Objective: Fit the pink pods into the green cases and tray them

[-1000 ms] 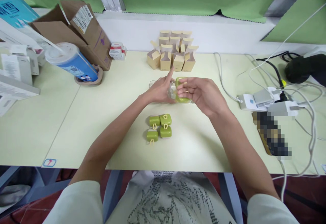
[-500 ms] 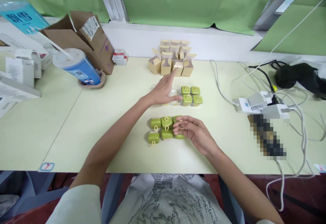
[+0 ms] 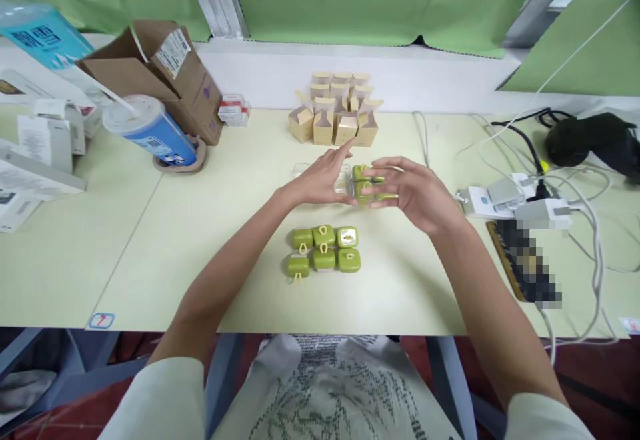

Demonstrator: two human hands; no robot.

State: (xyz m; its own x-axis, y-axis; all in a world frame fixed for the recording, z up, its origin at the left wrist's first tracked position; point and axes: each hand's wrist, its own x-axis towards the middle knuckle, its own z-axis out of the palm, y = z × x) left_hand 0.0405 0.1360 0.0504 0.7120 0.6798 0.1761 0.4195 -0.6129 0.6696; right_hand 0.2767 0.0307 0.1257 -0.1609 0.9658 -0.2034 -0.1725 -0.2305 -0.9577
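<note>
My left hand (image 3: 320, 179) reaches over clear plastic containers (image 3: 343, 183), its thumb and fingers spread. Some of those containers lie hidden beneath it. Just right of it, my right hand (image 3: 417, 193) has its fingers stretched out and apart over several containers with green lids (image 3: 363, 191), partly covering them. Nothing shows in either palm. Closer to me, several loose green lids (image 3: 324, 260) with pale yellow loops lie in two rows. One lid (image 3: 347, 237) at the far right of the back row has a shiny, whitish patch facing up.
Small open cardboard boxes (image 3: 345, 127) stand in rows at the back. On the left are a blue cup (image 3: 155, 137) with a straw, a large carton (image 3: 185, 87) and white boxes (image 3: 50, 140). A power strip (image 3: 493, 200) and cables lie to the right.
My right hand has left the loose lids and moved up and to the right, over the containers with green lids. My left hand stays over the clear containers.
</note>
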